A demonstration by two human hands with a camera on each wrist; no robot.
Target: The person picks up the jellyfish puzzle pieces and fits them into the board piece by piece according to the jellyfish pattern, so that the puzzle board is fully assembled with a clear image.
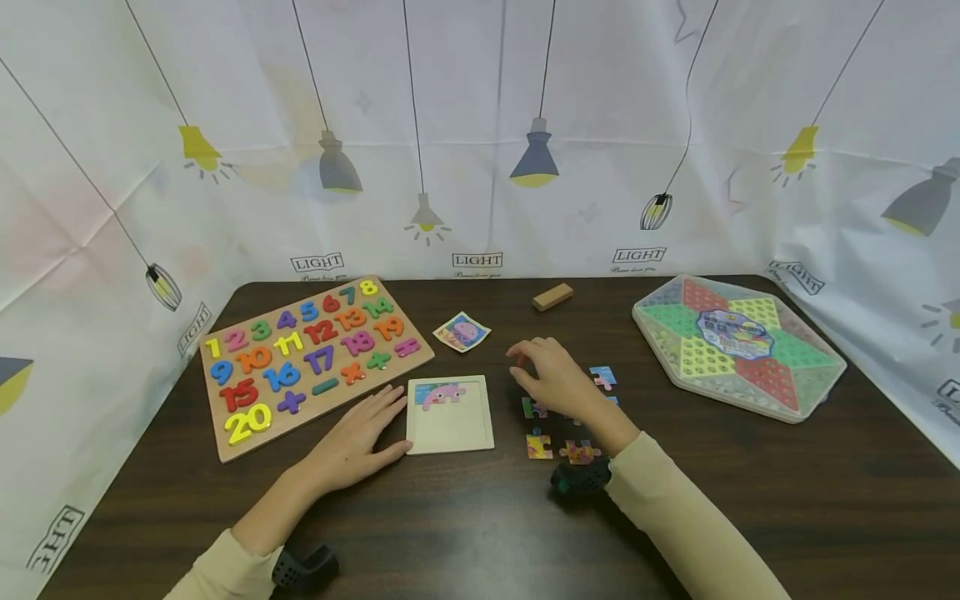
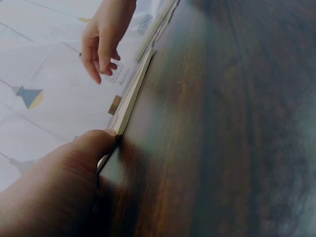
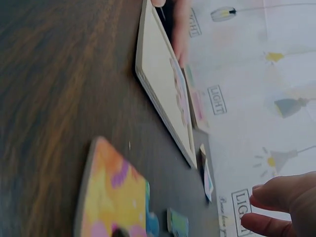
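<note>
Puzzle tray (image 1: 450, 432) flat on dark table (image 1: 480, 533), between both hands; pink-and-blue pieces (image 1: 444, 394) set along upper left, remaining floor plain and pale. Left hand (image 1: 360, 437) beside tray's left edge: fingers extended, slightly spread, thumb touching near lower left corner. Right hand (image 1: 558, 379) raised above loose puzzle pieces (image 1: 538, 447), right of tray: fingers loosely bent, visible gap between thumb and index finger. Picture card (image 1: 462, 332) just beyond tray; wooden block (image 1: 552, 297) farther back. Number board (image 1: 315, 404) near left fingertips; hexagonal game board (image 1: 735, 335) well apart, far right.
</note>
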